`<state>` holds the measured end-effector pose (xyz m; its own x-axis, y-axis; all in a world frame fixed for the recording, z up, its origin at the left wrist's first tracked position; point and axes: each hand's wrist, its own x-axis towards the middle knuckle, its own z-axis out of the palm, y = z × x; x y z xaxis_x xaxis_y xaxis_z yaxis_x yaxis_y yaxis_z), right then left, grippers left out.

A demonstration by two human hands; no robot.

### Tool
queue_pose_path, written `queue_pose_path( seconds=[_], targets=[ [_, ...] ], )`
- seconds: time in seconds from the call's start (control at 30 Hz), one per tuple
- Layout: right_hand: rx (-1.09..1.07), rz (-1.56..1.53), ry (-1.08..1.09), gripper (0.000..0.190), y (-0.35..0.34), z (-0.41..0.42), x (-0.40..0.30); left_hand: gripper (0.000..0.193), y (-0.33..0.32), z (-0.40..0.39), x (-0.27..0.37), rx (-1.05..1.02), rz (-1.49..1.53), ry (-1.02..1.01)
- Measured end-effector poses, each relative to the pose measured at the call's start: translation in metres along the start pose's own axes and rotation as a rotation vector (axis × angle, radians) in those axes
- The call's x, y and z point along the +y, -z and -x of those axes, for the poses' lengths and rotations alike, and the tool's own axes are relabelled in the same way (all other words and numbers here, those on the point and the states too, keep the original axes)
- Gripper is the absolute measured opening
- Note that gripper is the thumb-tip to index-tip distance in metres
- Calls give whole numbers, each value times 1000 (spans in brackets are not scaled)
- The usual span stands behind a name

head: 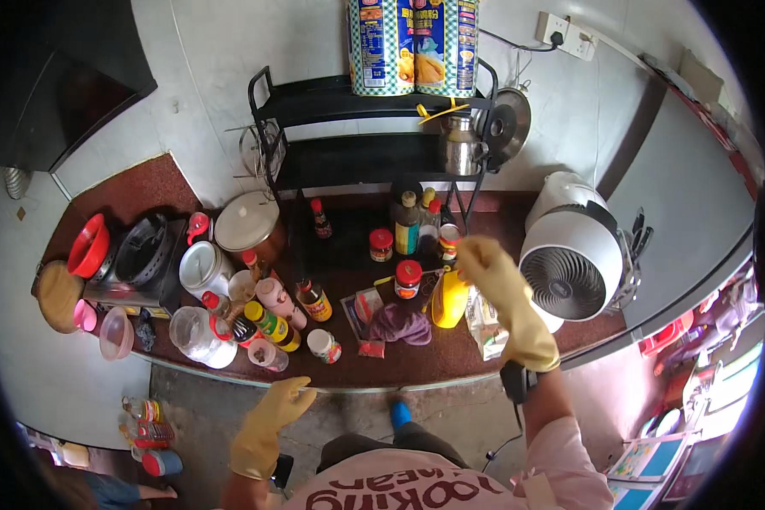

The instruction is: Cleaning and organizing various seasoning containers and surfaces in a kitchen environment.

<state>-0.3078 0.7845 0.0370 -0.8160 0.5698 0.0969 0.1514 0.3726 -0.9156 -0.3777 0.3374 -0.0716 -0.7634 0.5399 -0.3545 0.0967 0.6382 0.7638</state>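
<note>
My right hand [507, 299], in a tan rubber glove, is raised over the right part of the counter. Its fingers are curled beside the top of a yellow bottle [451, 299] and near a red-lidded jar [449, 242]; whether it grips anything is unclear. My left hand [274, 417], gloved alike, is before the counter's front edge, fingers apart and holding nothing. Between the hands lie a purple cloth [400, 324], a red-lidded jar [408, 279] and a white-lidded jar [324, 346]. Behind them stand a dark sauce bottle [407, 223] and another red-lidded jar [381, 245].
A black rack [357, 159] stands at the back, with a metal pot [462, 153] on it. At right is a white fan [567, 268]. Bottles, including a yellow-capped one [273, 326], crowd the left, near a large lidded pot [248, 223]. Another person's leg [156, 492] shows lower left.
</note>
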Motion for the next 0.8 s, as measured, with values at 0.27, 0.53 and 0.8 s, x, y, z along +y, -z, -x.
queue_pose_path(
  seconds=[0.27,0.53,0.8],
  targets=[
    [507,421,91,49,61,-160,-25,51,-3,5,14,125,-25,-17],
    [279,157,-116,34,75,-249,12,54,15,12,25,163,38,25],
    [230,-280,-49,25,59,-222,-18,52,23,0,8,162,17,-7]
  ],
)
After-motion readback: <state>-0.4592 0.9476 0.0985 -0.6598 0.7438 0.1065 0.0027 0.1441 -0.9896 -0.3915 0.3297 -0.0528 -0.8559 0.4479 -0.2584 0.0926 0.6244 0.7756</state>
